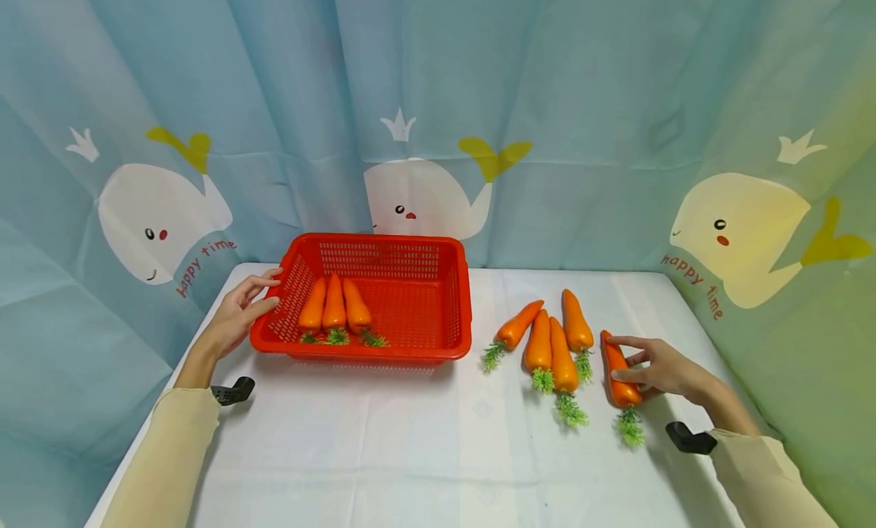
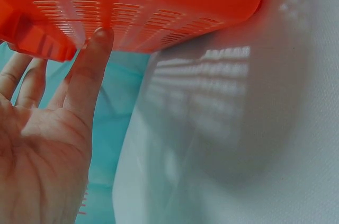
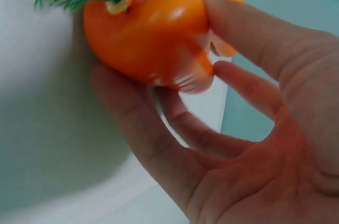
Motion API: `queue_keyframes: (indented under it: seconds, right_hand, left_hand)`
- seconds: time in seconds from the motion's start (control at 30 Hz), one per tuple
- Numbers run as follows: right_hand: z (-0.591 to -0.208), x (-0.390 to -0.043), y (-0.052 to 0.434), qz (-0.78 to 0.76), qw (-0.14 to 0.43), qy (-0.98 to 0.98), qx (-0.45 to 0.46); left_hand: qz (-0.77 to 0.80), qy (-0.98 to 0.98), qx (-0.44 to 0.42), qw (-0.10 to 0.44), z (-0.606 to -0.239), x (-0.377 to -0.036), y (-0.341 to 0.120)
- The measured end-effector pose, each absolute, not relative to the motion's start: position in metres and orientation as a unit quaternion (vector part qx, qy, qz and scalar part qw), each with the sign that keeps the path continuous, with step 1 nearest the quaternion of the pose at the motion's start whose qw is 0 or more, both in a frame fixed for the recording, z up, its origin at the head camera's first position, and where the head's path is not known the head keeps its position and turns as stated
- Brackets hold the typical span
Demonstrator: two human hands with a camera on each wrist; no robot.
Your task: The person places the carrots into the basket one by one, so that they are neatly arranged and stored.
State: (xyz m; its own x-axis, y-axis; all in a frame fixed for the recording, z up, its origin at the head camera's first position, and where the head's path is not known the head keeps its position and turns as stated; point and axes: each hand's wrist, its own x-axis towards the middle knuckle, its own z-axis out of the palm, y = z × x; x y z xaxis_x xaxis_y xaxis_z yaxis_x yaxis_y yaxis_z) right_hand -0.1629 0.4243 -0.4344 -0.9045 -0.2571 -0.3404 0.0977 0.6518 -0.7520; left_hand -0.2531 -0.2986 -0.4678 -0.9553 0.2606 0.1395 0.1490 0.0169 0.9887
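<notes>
At the far left of the table, my left hand (image 1: 239,312) touches the left end of a red plastic basket (image 1: 449,354) with fairly straight fingers. One fingertip meets its slotted wall (image 2: 175,28) in the left wrist view. Three orange carrots (image 1: 334,303) with green tops lie side by side in the basket's left part. On the right, my right hand (image 1: 662,367) holds a carrot (image 1: 621,383) between thumb and fingers. That carrot (image 3: 153,28) fills the top of the right wrist view, its leafy end toward the camera.
Several more carrots (image 1: 538,344) lie loosely grouped on the white tabletop (image 1: 424,444), between the basket and my right hand. Behind the table hangs a pale blue curtain (image 1: 582,79) with whale prints. It also runs along both sides.
</notes>
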Motion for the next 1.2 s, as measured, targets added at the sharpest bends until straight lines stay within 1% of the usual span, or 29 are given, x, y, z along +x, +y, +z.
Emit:
queue_keyframes:
  seconds: [0.33,0.47,0.6,0.9,1.2]
  right_hand:
    - [-0.423,-0.17,0.424,-0.402,0.247,0.881,-0.024]
    - [-0.418,-0.168,0.429,-0.408,0.259,0.875,-0.038]
    - [-0.406,-0.17,0.431,-0.418,0.255,0.87,-0.054]
    - [-0.367,-0.176,0.435,-0.425,0.196,0.879,-0.093]
    - [-0.333,-0.179,0.433,-0.435,0.1,0.887,-0.123]
  left_hand:
    - [0.69,0.708,0.151,0.033,-0.468,-0.256,-0.299]
    - [0.687,0.71,0.151,0.033,-0.47,-0.256,-0.299]
    - [0.681,0.716,0.148,0.03,-0.471,-0.255,-0.299]
    - [0.676,0.721,0.148,0.024,-0.474,-0.254,-0.299]
    - [0.664,0.734,0.137,0.021,-0.472,-0.255,-0.298]
